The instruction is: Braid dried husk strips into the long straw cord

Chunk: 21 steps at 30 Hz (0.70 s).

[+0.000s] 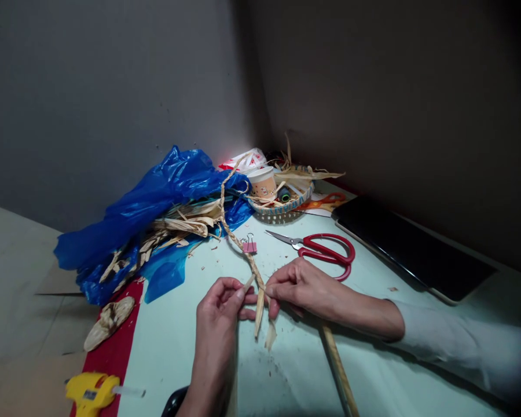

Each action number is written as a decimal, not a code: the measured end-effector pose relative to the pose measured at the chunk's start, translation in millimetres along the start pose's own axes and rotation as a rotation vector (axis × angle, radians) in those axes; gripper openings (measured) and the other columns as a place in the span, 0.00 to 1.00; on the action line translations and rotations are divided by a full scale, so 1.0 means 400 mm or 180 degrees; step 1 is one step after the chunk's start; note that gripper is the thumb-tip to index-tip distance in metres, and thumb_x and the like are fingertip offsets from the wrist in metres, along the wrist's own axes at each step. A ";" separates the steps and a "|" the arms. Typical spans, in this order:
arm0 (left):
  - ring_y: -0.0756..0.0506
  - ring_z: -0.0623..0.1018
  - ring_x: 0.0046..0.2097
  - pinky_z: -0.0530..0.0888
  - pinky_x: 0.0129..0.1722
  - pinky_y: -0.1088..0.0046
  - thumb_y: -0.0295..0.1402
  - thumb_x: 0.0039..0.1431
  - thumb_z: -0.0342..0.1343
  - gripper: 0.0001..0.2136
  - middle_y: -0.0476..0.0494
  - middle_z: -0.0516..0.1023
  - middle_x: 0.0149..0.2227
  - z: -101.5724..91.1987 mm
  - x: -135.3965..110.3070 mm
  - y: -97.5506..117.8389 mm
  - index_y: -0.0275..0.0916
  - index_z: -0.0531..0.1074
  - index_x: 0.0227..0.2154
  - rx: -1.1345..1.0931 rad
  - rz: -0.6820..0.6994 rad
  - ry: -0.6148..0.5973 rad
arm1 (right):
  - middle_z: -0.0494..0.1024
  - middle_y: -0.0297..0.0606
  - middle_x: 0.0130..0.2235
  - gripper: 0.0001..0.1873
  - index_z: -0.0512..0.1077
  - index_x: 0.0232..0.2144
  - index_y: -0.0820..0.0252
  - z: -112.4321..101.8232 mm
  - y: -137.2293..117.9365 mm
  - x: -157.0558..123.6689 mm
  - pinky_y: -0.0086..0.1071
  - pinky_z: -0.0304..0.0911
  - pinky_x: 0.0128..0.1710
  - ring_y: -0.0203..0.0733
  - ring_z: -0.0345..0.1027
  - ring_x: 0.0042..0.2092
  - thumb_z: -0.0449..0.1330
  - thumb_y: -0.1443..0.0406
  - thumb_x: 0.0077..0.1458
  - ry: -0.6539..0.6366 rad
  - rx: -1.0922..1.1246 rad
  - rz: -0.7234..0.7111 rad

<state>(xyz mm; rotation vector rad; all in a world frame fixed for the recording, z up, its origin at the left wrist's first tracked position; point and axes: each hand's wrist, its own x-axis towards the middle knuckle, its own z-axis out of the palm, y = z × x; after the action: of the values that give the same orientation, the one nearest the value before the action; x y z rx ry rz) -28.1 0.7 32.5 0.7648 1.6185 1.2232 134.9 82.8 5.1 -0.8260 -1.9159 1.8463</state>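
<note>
A long braid of dried corn husk (232, 229) runs from the blue plastic bag toward me across the pale table (295, 370). My left hand (219, 304) pinches one loose husk strip at the braid's near end. My right hand (297, 286) pinches the braid end from the other side, fingers closed. Two loose strip ends (263, 324) hang down between the hands. A pink binder clip (249, 245) is clipped on the braid farther up.
Red-handled scissors (325, 250) lie just behind my right hand. A blue plastic bag (151, 214) holds loose husks. A woven basket (280, 202) with a paper cup stands at the back. A yellow glue gun (91, 392), a wooden stick (338, 370) and a dark tablet (412, 249) also lie here.
</note>
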 end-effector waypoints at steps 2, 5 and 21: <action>0.48 0.77 0.33 0.71 0.33 0.75 0.35 0.53 0.60 0.08 0.46 0.79 0.30 0.001 -0.004 -0.003 0.37 0.69 0.30 0.0155 0.0025 0.0169 | 0.72 0.34 0.19 0.16 0.79 0.25 0.64 0.001 -0.002 -0.001 0.27 0.46 0.19 0.31 0.53 0.19 0.54 0.63 0.56 0.0029 -0.0024 0.0006; 0.52 0.73 0.27 0.67 0.28 0.79 0.36 0.52 0.60 0.08 0.51 0.75 0.22 0.004 -0.008 -0.003 0.36 0.71 0.28 0.0565 0.0132 0.0357 | 0.70 0.33 0.19 0.16 0.79 0.25 0.64 0.002 -0.009 -0.005 0.27 0.46 0.19 0.30 0.52 0.19 0.54 0.63 0.56 0.0036 -0.0031 -0.0022; 0.53 0.69 0.20 0.67 0.23 0.79 0.36 0.52 0.59 0.08 0.50 0.74 0.19 0.035 -0.031 -0.004 0.34 0.75 0.27 0.0550 -0.0004 0.0028 | 0.62 0.28 0.15 0.17 0.77 0.22 0.65 0.008 -0.049 -0.017 0.26 0.44 0.20 0.30 0.49 0.20 0.54 0.64 0.57 0.0204 -0.0283 -0.0065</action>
<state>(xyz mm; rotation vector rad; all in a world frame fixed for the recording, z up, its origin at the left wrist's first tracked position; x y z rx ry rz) -10.3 -5.4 33.9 0.8667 1.7477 1.0970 134.9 76.4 24.9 -0.8793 -1.9710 1.7125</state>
